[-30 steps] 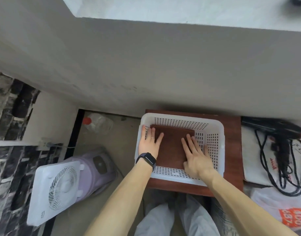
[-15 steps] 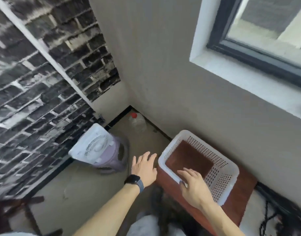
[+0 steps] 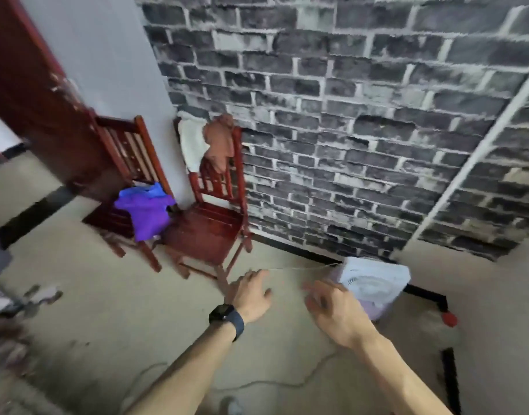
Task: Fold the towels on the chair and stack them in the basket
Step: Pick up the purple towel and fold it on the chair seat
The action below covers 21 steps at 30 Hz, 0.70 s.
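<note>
A dark brick wall [image 3: 362, 130] fills the far side and meets the bare concrete floor [image 3: 92, 324] along a black skirting edge. The floor lies open between the person and two red wooden chairs. The nearer chair [image 3: 209, 232] stands against the wall. Over its backrest hang a white towel [image 3: 191, 142] and a brown towel [image 3: 221, 142], touching each other; its seat is bare. The second chair [image 3: 122, 151], beside a red door [image 3: 32, 100], carries a purple cloth [image 3: 146, 211] spilling over its seat edge. A white fan [image 3: 374, 283] sits by the skirting. The left hand [image 3: 249, 295] and the blurred right hand [image 3: 335, 310] hang over the floor, each grip released and holding nothing, well short of the towels.
</note>
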Motion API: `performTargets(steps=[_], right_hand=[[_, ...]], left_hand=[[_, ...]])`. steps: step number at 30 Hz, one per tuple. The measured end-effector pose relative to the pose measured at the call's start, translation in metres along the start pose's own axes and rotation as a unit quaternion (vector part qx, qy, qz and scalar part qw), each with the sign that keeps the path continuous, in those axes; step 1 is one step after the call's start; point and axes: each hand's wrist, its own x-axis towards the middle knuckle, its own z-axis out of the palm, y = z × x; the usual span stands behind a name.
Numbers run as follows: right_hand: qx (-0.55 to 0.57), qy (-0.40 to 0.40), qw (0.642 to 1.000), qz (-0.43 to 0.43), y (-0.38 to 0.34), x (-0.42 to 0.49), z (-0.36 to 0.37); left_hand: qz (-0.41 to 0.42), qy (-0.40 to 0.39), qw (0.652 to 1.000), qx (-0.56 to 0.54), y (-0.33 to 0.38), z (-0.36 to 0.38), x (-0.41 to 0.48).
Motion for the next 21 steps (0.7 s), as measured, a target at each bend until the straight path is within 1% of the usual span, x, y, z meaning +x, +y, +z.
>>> performTargets(steps=[2, 4, 8, 14, 21], right_hand=[[-0.004, -0.024, 0.997, -0.07, -0.052, 0.037, 0.01], [0.0, -0.051, 0.992, -0.119, -0.102, 0.074, 0.023], [-0.002, -0.098, 0.978, -0.187, -0.193, 0.134, 0.051], [0.019, -0.097, 0.96, -0.262, -0.288, 0.21, 0.09], [0.039, -0.095, 0.952, -0.289, -0.358, 0.301, 0.11]], left_hand=[[-0.054, 0.057, 0.996, -0.033, -0.051, -0.039, -0.004], [-0.103, 0.102, 0.988, -0.056, -0.098, -0.076, -0.012], [-0.166, 0.149, 0.972, -0.071, -0.184, -0.136, -0.021], [-0.207, 0.198, 0.955, -0.072, -0.276, -0.21, -0.013], [-0.225, 0.24, 0.942, -0.073, -0.35, -0.281, 0.031]])
